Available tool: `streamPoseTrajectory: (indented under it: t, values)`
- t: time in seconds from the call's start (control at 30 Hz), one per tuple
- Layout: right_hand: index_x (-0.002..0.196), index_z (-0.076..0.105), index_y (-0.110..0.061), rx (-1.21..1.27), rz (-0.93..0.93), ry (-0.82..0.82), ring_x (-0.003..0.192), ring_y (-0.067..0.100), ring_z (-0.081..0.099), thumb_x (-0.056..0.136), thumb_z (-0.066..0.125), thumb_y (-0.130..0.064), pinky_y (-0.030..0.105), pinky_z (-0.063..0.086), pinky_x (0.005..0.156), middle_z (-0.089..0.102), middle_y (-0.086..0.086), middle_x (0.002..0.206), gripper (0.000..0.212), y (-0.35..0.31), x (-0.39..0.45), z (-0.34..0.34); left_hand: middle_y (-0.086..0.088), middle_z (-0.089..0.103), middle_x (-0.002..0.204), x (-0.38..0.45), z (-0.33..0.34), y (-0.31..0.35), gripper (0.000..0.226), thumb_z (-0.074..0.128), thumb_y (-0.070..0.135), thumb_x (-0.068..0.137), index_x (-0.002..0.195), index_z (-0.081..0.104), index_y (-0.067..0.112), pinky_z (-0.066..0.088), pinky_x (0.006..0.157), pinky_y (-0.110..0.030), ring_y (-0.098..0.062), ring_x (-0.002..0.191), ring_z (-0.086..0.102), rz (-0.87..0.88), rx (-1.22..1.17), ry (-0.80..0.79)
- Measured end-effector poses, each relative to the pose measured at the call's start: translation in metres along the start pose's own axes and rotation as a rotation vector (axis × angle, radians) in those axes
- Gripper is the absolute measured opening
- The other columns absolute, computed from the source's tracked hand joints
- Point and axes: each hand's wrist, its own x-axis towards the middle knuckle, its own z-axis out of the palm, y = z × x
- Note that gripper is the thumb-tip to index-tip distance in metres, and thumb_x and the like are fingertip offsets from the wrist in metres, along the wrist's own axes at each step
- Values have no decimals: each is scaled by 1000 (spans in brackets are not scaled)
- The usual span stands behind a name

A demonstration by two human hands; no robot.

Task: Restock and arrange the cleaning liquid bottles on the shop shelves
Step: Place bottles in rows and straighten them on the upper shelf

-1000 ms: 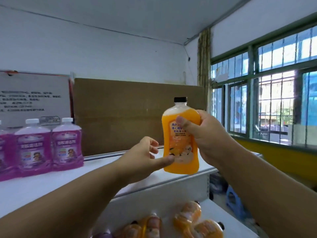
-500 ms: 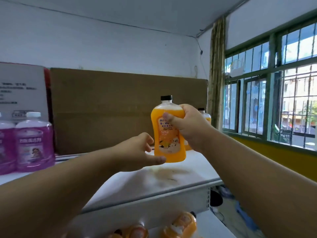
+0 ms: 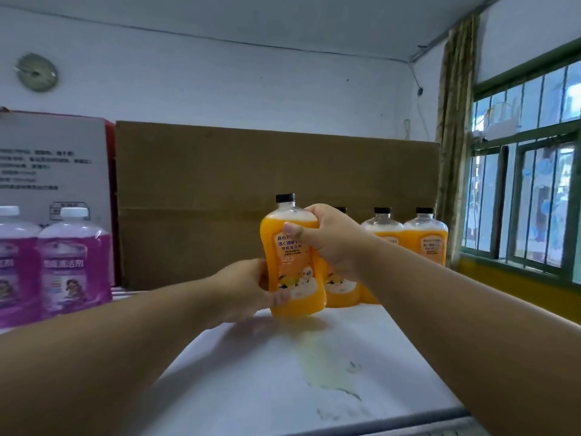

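Orange bottle lowered to the top shelf, close to being set down

A second ago you held the orange bottle (image 3: 294,262) up in the air; now its base sits at, or just above, the white shelf (image 3: 361,357), left of the orange bottles (image 3: 405,243) already standing by the cardboard backing (image 3: 204,199), so placing looks nearly finished. Your right hand (image 3: 330,240) is wrapped round its shoulder, and your left hand (image 3: 248,287) grips its lower side, thumb on the label. It is almost full of orange liquid, black cap on. Two purple bottles (image 3: 74,262), white-capped and full, stand far left.
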Motion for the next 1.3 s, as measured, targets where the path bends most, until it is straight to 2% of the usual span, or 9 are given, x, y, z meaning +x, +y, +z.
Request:
streamPoseTrajectory:
  t: [0.1, 0.23, 0.37, 0.47, 0.57, 0.7, 0.83, 0.97, 1.3]
  values:
    - [134, 45, -29, -231, -103, 10, 87, 7, 60, 85, 71, -49, 21, 52, 63, 59, -10, 109, 59, -9, 14, -6, 13, 67, 122, 9, 0, -5, 54, 74, 43, 84, 134, 56, 33, 50, 101, -32, -12, 111, 64, -17, 79, 81]
    - [139, 38, -26, -443, -168, 10, 87, 11, 61, 83, 76, -40, 23, 52, 64, 61, -5, 109, 69, -17, 30, -10, 23, 64, 109, 23, -3, -11, 59, 73, 51, 81, 135, 54, 35, 49, 90, -21, -4, 97, 63, -69, 193, 73]
    - [146, 28, -36, -540, -244, -37, 93, 16, 61, 88, 73, -31, 21, 48, 60, 61, 1, 124, 74, -14, 36, -8, 10, 62, 132, 39, -4, -17, 60, 72, 44, 87, 141, 48, 32, 47, 104, -33, -15, 117, 60, -142, 231, 77]
    - [141, 35, -35, -665, -257, -34, 96, 20, 57, 91, 68, -36, 32, 53, 74, 59, 5, 122, 61, -10, 39, -8, 9, 63, 130, 46, -1, -18, 56, 71, 42, 89, 139, 49, 31, 49, 96, -28, -13, 113, 61, -153, 257, 50]
    - [142, 36, -35, -838, -264, 24, 99, 23, 46, 91, 64, -45, 42, 46, 86, 56, 9, 119, 59, -6, 41, -8, 12, 65, 118, 47, 7, -20, 50, 70, 47, 89, 133, 52, 32, 55, 79, -20, -6, 96, 67, -160, 257, 72]
    - [142, 39, -30, -945, -313, 66, 115, 28, 47, 93, 60, -49, 46, 40, 93, 63, 6, 121, 56, -1, 46, -5, 6, 61, 118, 34, 12, -21, 65, 59, 72, 82, 128, 50, 27, 54, 88, -33, -15, 103, 59, -267, 590, 23]
    - [143, 40, -29, -975, -323, 45, 119, 30, 48, 94, 59, -47, 47, 39, 97, 63, 5, 124, 56, -4, 48, -5, 0, 55, 136, 16, 15, -17, 81, 44, 83, 81, 139, 47, 26, 48, 97, -40, -21, 119, 52, -269, 770, -29]
    - [141, 41, -28, -998, -303, 14, 118, 30, 49, 94, 59, -46, 47, 42, 96, 62, 7, 125, 53, -8, 49, -6, -2, 48, 149, 1, 20, -3, 72, 45, 73, 89, 149, 39, 32, 40, 108, -44, -26, 133, 45, -235, 761, -18]
    - [140, 42, -22, -986, -466, 168, 123, 30, 44, 92, 58, -48, 44, 37, 101, 50, 10, 133, 56, -27, -3, 3, 6, 57, 135, -60, 23, 10, 57, 53, 61, 92, 140, 47, 32, 46, 98, -37, -17, 119, 52, -157, 716, 234]
